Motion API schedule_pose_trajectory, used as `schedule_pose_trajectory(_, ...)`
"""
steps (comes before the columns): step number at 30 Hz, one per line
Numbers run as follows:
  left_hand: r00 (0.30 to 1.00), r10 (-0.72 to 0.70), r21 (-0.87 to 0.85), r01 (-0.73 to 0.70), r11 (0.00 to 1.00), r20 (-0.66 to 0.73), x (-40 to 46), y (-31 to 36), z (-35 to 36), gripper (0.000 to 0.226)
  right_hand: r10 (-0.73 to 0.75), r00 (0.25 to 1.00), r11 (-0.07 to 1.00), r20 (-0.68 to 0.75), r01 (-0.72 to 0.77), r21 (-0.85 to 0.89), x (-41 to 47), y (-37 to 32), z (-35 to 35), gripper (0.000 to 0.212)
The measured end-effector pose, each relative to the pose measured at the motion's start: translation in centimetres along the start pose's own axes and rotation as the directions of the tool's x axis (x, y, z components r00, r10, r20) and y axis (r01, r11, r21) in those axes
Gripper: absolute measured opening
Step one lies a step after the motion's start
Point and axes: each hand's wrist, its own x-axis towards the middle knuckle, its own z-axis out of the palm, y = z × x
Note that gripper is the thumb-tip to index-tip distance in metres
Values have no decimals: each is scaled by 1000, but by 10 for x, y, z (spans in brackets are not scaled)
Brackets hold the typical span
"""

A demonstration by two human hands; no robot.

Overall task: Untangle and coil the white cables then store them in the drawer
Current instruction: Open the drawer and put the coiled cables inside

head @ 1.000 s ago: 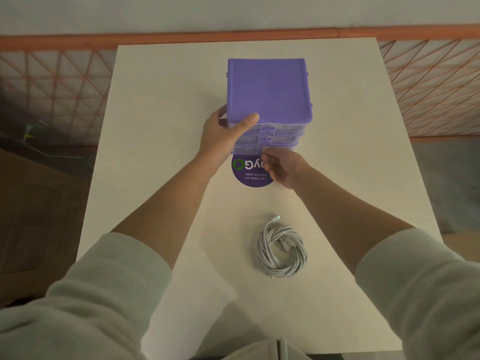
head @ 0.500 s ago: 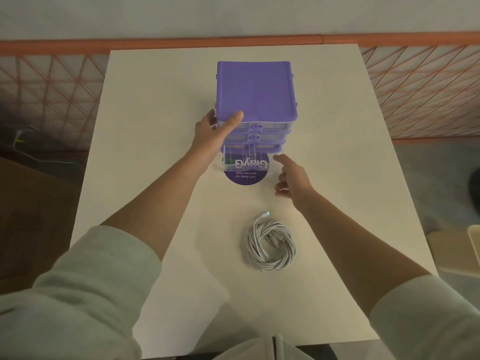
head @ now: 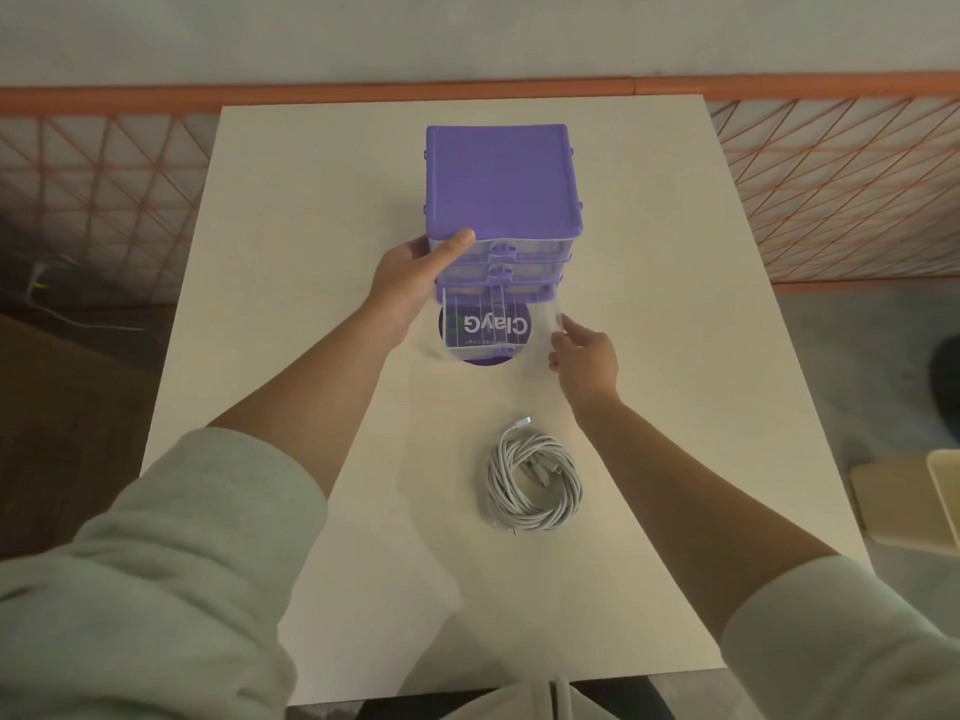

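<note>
A purple drawer unit with three clear drawers stands in the middle of the white table. Its bottom drawer is pulled out toward me and looks empty; a purple round sticker shows through it. My left hand grips the unit's front left corner, thumb on the top edge. My right hand hovers at the open drawer's right front corner, fingers loosely apart, holding nothing. The white cables lie coiled in one bundle on the table, nearer me, below my right hand.
An orange lattice railing runs behind and beside the table. A beige tray-like object sits off the table's right edge. Dark floor lies to the left.
The bottom drawer has slid out toward me. My right hand let go of its front and moved to the right of it. My left hand stayed on the unit.
</note>
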Motion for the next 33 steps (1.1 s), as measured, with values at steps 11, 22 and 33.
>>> schedule_pose_trajectory(11,1000,23,-43,-23,999,-3,-4,1,3,43,-86,996,996,-14,86,-34,-36,26,-8,41)
schedule_pose_trajectory(22,916,211,283,-114,952,-341,-38,-18,15,49,22,1000,997,-5,-21,75,-52,46,-34,35)
schedule_pose_trajectory(33,989,144,583,-92,807,-43,-170,-99,66,26,-68,974,951,216,129,-280,-82,71,-61,24)
